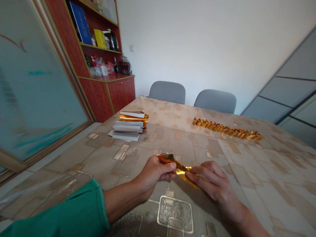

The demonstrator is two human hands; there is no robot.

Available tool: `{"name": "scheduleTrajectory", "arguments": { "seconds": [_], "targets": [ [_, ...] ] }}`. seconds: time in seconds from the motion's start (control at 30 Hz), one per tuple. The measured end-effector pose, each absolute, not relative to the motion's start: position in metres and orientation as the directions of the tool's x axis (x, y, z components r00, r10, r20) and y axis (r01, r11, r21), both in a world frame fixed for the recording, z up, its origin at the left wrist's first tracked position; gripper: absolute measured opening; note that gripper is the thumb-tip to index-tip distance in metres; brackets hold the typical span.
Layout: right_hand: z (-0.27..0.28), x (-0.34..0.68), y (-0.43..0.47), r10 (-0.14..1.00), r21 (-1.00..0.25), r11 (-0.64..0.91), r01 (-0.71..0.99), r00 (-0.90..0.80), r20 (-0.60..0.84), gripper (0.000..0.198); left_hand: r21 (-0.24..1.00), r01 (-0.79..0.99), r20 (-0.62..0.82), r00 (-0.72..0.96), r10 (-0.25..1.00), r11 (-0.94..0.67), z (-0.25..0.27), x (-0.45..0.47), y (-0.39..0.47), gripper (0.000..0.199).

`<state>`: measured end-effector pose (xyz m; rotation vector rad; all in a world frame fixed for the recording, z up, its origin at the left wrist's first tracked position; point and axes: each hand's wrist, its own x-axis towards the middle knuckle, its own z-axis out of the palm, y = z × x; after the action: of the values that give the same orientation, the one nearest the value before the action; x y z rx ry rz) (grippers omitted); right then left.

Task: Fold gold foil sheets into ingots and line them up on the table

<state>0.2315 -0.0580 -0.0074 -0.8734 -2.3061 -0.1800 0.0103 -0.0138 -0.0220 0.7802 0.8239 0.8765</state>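
A shiny gold foil paper (181,168), partly folded into a narrow shape, is held between both hands just above the table. My left hand (158,171) pinches its left end, thumb on top. The fingers of my right hand (213,184) are closed on its right end. Behind my left hand lies a stack of foil sheets (127,127), grey-white backs mostly up, with some gold showing. A long row of folded gold foil pieces (227,129) stands at the far right of the table.
A patterned beige cloth covers the table (138,194). Two grey chairs (167,91) stand at its far edge. On the left are a red-brown cabinet (120,92) and a frosted sliding door (39,85).
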Motion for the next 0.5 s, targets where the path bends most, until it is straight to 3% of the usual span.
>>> {"name": "scheduleTrajectory", "arguments": {
  "seconds": [0.27, 0.37, 0.5],
  "targets": [
    [-0.021, 0.232, -0.051, 0.696, -0.46, 0.717, 0.523, -0.507, 0.508, 0.045, 0.88, -0.339, -0.196, 0.376, 0.905, 0.332, -0.023, 0.012, -0.013, 0.03],
    [-0.023, 0.229, -0.052, 0.704, -0.472, 0.71, 0.523, -0.516, 0.487, 0.044, 0.901, -0.326, -0.157, 0.369, 0.916, 0.285, -0.023, 0.014, -0.015, 0.024],
    [-0.021, 0.222, -0.055, 0.694, -0.453, 0.719, 0.527, -0.517, 0.501, 0.027, 0.898, -0.327, -0.166, 0.366, 0.916, 0.293, -0.024, 0.015, -0.016, 0.026]
  ]
}}
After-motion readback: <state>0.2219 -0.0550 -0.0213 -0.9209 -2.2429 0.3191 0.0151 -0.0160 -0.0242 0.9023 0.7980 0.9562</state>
